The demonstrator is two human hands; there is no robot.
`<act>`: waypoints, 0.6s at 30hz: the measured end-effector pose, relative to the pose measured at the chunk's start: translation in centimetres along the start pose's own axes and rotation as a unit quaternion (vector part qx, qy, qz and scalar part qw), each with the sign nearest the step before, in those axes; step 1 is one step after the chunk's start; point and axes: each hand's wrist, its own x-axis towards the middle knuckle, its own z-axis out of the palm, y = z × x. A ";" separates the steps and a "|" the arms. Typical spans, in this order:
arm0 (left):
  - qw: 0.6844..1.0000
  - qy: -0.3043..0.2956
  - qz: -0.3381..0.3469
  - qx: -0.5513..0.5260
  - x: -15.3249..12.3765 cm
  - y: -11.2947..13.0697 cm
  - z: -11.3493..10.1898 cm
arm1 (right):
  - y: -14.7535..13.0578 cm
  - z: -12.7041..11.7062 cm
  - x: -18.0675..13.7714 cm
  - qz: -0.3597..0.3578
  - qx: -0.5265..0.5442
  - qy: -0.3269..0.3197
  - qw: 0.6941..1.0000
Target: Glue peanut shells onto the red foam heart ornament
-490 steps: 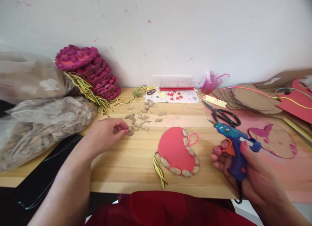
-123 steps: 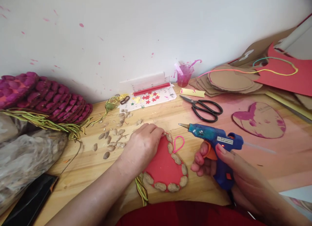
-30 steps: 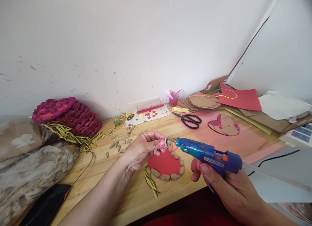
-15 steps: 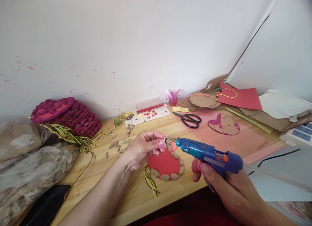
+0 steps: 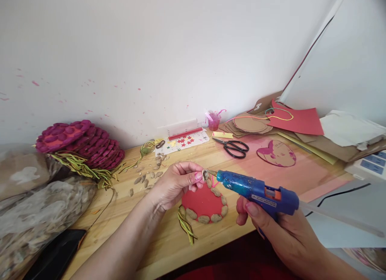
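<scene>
Between thumb and fingers, my left hand (image 5: pixel 181 181) pinches a peanut shell (image 5: pixel 205 175), its hollow side turned to the right. My right hand (image 5: pixel 280 227) grips a blue glue gun (image 5: pixel 250 185) with a clear glue stick (image 5: pixel 343 219) sticking out behind. The gun's metal nozzle is at the shell; whether they touch I cannot tell. Below lies a red heart-like piece (image 5: pixel 200 203) edged with peanut shells (image 5: pixel 216 218), partly hidden by my left hand. A tassel of yellow and dark strings (image 5: pixel 186 227) hangs off its left side.
Loose peanut shells (image 5: pixel 146 181) lie left of my hand. Black scissors (image 5: pixel 235 148), a cup with pink paint (image 5: pixel 213 121) and a painted cardboard heart (image 5: pixel 276 153) are farther back. Purple decorated pieces (image 5: pixel 81 145) are stacked left, near a plastic bag (image 5: pixel 45 215). Red paper (image 5: pixel 297 117) tops cardboard at right.
Both hands keep nearly the same pose, with the nozzle still at the shell. The whole view has shifted only slightly.
</scene>
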 end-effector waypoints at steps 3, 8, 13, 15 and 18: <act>1.000 0.000 0.000 0.005 0.0 0.0 0.0 | 0.0 -0.1 0.1 -0.004 -0.010 0.006 1.000; 1.000 -0.001 0.002 0.009 0.1 0.0 0.0 | -0.1 0.0 0.1 -0.006 -0.018 0.006 1.000; 1.000 0.000 0.011 -0.004 0.1 0.1 0.0 | 0.1 0.0 -0.3 0.001 -0.015 0.002 1.000; 1.000 0.001 0.013 -0.012 0.1 0.1 0.0 | 0.1 -0.1 -0.5 0.004 -0.019 -0.004 1.000; 1.000 0.005 0.012 -0.021 -0.1 0.2 0.1 | 0.1 -0.2 -0.7 0.010 -0.023 -0.013 1.000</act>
